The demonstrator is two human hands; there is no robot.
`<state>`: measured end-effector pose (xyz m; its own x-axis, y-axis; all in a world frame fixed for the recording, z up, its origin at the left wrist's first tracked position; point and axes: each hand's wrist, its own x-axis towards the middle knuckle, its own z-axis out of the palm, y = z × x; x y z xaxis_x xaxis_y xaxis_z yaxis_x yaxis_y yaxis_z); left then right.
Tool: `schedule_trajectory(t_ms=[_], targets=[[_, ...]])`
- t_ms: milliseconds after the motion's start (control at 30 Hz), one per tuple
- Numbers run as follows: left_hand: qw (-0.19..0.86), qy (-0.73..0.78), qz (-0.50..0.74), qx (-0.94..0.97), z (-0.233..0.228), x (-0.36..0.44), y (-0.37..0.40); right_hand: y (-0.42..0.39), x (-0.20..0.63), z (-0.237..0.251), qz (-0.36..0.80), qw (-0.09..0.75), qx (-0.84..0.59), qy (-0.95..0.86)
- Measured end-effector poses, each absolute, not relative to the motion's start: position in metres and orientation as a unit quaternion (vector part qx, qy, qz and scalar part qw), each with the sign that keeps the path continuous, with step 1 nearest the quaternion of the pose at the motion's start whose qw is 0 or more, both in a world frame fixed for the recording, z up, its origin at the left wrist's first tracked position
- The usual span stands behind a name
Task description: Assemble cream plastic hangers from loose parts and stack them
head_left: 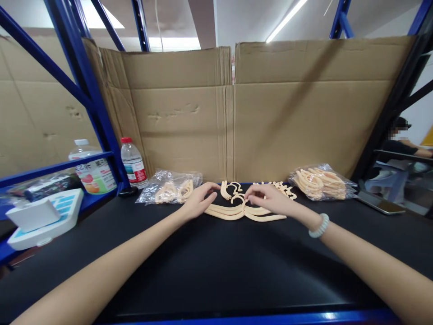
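Observation:
Several pale, wood-coloured curved strips (227, 216) lie on the black table, fanning out to both sides from a middle point. A small curled piece (237, 197) sits just above that point. My left hand (199, 199) rests at the strips' left ends, thumb and fingers apart, with nothing seen in its grasp. Over the right-hand strips, my right hand (269, 198) has its fingertips drawn together beside the curled piece; whatever they pinch is too small to make out. Behind are a short thick strip (224, 190) and a thin hooked piece (238, 186).
Clear plastic bags of similar pieces lie left (176, 188) and right (320, 181). Small scrolled pieces (284, 188) lie behind my right hand. A red-capped bottle (133, 162), a white device (47, 219) and a phone (382, 203) flank them. Cardboard (182, 117) walls the back. A person sits far right.

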<state>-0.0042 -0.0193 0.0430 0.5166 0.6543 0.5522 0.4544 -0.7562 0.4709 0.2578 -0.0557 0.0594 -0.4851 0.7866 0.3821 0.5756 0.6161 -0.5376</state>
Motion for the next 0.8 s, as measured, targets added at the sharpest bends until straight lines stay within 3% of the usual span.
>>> schedule_trajectory(t_ms=[167,400,800], targets=[[0.251,0.351,0.266,0.862,0.035,-0.019,-0.002,0.002,0.258,0.065,0.104,0.253,-0.450,-0.850],[0.297,0.378,0.249,0.841,0.026,-0.018,0.001,0.043,0.250,0.051,0.093,0.182,-0.455,-0.867],[0.231,0.325,0.313,0.862,0.012,-0.013,0.011,0.051,0.249,0.026,0.094,0.201,-0.459,-0.861]])
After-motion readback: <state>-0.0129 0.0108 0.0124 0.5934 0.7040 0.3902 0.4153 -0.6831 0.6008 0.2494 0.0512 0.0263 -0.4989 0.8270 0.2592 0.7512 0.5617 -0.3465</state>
